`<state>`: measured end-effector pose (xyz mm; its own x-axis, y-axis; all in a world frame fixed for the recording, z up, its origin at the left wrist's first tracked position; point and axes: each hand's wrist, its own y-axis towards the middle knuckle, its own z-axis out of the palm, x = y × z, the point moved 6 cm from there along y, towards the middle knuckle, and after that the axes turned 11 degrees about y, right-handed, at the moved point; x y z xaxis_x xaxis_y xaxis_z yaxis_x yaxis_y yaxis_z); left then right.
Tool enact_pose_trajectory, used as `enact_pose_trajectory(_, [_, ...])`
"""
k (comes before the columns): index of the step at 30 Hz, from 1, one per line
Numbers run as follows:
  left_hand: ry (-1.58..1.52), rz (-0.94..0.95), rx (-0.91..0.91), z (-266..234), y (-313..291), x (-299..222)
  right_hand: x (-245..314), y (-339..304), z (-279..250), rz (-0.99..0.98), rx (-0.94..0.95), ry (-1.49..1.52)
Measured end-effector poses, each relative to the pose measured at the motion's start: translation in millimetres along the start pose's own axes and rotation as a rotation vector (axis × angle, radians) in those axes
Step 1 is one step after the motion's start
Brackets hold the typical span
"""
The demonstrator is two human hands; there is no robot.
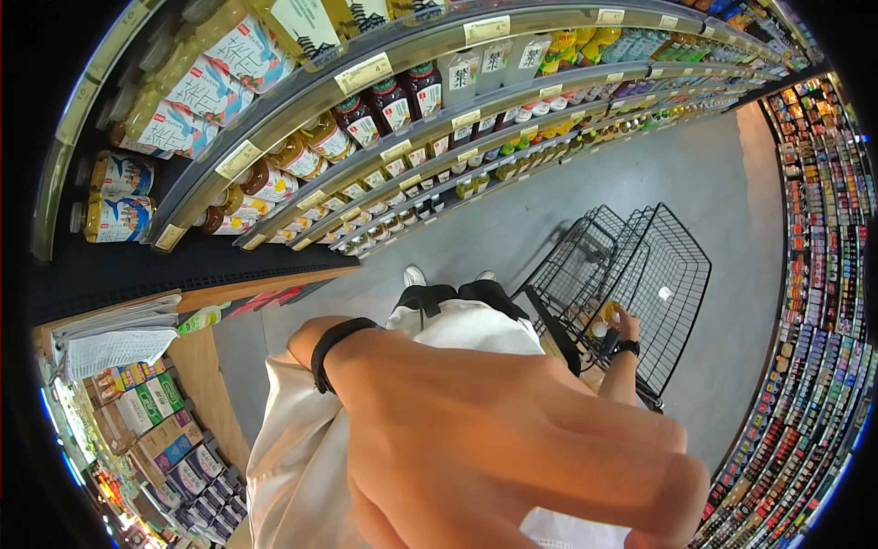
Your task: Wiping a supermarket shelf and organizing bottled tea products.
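Across the lower middle, very close to the camera, stretches my left hand (476, 430), back upward, with a black band on its wrist. Its fingers reach to the right, slightly bent and a little blurred, with nothing seen in them. Farther off, my right hand (626, 325), with a black watch at the wrist, reaches over a black wire shopping cart (681, 265). Its fingers close on a small yellow bottle (611, 312) at the cart's near side. The bottle's lower end is hard to make out.
Shelves of bottled drinks (393, 101) curve along the left and top. A packed shelf wall (814, 302) lines the right. At lower left are a stack of papers (114, 339) and boxed goods (174, 439). My shoes (414, 275) stand on the grey floor (485, 229).
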<state>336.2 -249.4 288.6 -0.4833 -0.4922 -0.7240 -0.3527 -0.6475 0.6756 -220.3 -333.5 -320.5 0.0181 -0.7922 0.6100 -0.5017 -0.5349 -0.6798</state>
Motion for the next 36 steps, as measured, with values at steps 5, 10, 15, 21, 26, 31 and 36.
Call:
enact_pose_trajectory(5, [0.035,-0.117,0.107,-5,0,-6,5,0,7,-0.038,0.019,-0.023])
enact_pose_trajectory(10, [0.092,-0.279,0.168,-20,-12,-31,7,34,4,-0.249,0.218,-0.168])
enact_pose_trajectory(15, [0.587,0.206,-0.106,-47,-31,-57,-25,75,-4,-1.091,0.204,-0.944])
enact_pose_trajectory(21, [0.841,0.122,-0.249,-107,-100,-100,44,30,-30,-0.612,-0.326,-0.268])
enact_pose_trajectory(26, [1.096,0.093,-1.223,-157,-174,-147,141,-40,-20,-0.806,-0.42,-0.257])
enact_pose_trajectory(31, [1.319,0.164,-1.517,-233,-221,-166,200,-31,4,-1.07,-0.26,0.055])
enact_pose_trajectory(36, [1.467,0.336,-1.63,-290,-257,-184,230,-72,58,-0.942,-0.032,0.297])
